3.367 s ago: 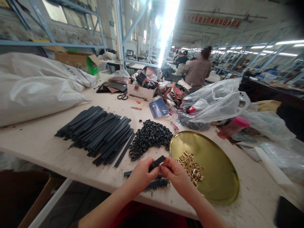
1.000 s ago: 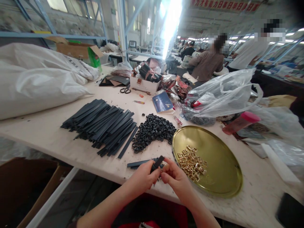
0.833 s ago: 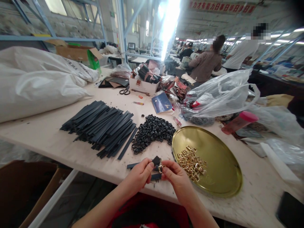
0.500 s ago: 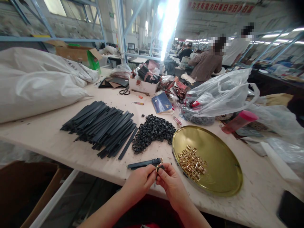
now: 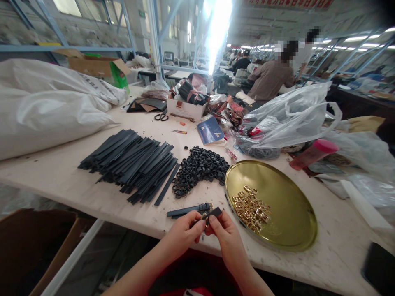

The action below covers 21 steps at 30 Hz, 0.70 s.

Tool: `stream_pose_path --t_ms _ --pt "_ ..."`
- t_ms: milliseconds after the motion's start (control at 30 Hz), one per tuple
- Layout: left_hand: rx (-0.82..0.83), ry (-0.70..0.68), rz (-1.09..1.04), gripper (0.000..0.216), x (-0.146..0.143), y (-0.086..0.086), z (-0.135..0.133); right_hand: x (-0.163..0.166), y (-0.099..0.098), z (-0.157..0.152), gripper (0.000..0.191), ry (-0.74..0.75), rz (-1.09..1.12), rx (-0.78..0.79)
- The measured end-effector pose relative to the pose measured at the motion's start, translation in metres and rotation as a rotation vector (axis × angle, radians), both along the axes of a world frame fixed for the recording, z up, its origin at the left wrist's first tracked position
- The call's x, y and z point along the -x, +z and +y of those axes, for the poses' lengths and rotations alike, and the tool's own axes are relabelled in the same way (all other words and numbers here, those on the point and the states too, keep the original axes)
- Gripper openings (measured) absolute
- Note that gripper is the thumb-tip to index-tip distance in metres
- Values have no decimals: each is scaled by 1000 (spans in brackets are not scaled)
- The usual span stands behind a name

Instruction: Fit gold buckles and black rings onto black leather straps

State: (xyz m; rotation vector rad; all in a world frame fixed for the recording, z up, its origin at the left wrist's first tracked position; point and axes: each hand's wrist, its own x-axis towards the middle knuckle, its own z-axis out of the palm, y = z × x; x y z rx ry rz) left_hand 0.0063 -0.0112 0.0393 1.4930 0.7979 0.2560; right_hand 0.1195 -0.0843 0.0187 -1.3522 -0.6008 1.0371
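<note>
Between my two hands, close to the table's front edge, is a dark strap (image 5: 215, 212) with a bit of gold-coloured metal at it. My left hand (image 5: 188, 227) pinches its left part, and my right hand (image 5: 224, 228) grips the right end between thumb and fingers. Just behind them lie finished-looking straps (image 5: 185, 211) with gold buckles at their right ends. Farther back are a heap of small black loops (image 5: 200, 169) and, to its left, a pile of dark flat strips (image 5: 129, 162). Gold buckles (image 5: 251, 209) lie heaped on a round gold tray (image 5: 290, 205) at right.
A blue booklet (image 5: 211, 130), scissors (image 5: 161, 117) and a white box (image 5: 185, 110) stand or lie farther back. Plastic bags (image 5: 284, 119) and a pink-capped bottle (image 5: 313, 154) occupy the right. A big white sack (image 5: 52, 111) covers the left. Co-workers (image 5: 271, 76) are in the background.
The dark strap between my hands has turned, so a longer flat end now shows over my right fingers. My left hand has shifted slightly. The view has tipped a little downward.
</note>
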Motion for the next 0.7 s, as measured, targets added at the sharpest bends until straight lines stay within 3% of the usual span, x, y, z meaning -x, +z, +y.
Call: stream_pose_path --t_ms 167,500,600,700 --pt "141 46 1 23 -6 -5 0 -5 0 4 26 6 -25 26" --pt "147 80 -13 27 -12 -5 -2 -13 -2 4 25 24 -176 27" --pt "105 117 28 26 -13 -4 -6 -12 -1 0 19 -5 -377 -2" --pt "-52 142 96 25 -10 -3 -9 -11 -1 -5 10 32 -608 -78"
